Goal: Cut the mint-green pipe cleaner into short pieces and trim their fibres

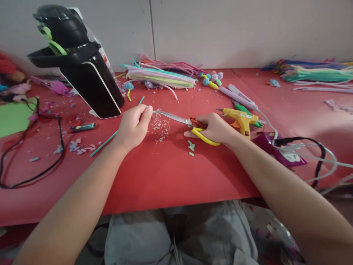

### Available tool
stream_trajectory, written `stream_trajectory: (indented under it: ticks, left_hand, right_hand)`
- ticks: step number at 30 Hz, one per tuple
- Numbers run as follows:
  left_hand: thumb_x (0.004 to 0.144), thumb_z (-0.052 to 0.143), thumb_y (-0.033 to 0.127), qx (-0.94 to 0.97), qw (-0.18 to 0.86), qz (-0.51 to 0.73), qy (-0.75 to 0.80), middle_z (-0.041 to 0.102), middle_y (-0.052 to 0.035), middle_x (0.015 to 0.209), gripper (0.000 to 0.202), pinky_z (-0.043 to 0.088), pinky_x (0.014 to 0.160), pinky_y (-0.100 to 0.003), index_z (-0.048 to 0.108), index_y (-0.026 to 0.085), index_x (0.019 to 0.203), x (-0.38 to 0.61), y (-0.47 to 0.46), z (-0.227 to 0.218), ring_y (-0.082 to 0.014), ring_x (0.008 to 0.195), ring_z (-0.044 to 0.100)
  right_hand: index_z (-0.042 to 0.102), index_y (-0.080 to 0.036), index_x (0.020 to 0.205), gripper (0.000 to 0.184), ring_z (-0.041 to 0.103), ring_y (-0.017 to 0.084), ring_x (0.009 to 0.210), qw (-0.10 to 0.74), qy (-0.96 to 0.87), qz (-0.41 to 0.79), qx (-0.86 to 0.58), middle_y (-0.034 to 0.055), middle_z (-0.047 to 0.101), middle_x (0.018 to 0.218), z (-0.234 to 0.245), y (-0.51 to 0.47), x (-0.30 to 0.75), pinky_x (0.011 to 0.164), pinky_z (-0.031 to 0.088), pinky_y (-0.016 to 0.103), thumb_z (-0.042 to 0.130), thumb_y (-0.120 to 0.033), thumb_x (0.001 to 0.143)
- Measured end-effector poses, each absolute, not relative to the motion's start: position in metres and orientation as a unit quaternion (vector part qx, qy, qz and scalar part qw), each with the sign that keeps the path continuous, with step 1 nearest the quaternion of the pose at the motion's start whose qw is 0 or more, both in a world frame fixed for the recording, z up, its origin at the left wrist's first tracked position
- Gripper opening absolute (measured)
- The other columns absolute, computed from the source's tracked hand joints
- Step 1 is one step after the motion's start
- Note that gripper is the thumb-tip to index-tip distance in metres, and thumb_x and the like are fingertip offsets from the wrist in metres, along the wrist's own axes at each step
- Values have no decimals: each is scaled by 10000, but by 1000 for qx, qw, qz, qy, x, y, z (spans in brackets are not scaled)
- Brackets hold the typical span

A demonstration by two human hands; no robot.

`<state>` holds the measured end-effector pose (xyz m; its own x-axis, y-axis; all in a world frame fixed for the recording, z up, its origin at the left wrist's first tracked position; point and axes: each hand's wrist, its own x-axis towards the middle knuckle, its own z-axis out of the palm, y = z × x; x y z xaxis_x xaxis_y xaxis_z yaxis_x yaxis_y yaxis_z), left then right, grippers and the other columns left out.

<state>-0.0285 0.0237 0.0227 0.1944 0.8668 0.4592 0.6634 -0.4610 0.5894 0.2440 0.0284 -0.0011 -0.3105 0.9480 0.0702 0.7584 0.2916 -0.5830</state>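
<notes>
The left fingers (145, 115) pinch a thin green stem (154, 112), its tip just beyond them by the scissors (176, 118), which the right fingers (189, 134) hold. It seems light, soft; better gripped near the tip.

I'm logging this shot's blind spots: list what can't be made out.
All in the head view:
Thin piece in the left hand: held part covered by the hand.
Whether the teal pieces join: hidden behind that hand.
Tiny clippings: too small to count.
Far-right stem bundle: cut off by the right edge.
</notes>
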Motion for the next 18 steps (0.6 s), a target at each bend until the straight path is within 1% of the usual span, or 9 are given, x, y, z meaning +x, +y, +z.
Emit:
stream_trajectory:
  ticks: [10,18]
  left_hand:
    - [1008,451,334,763,132,388,500,493,10,595,344,384,603,-287,483,203,691,-28,25,23,-137,592,473]
    - [1016,440,355,765,137,383,499,553,-3,635,328,396,611,-286,550,199,750,-30,26,19,-147,628,528]
  right_hand:
    - [375,-203,610,676,229,100,611,203,-773,231,-554,-52,285,606,-2,28,244,538,189,299,756,-760,645]
    - [361,-203,604,711,230,103,613,200,-775,222,-558,-53,270,595,-5,31,244,554,176,309,724,-814,635]
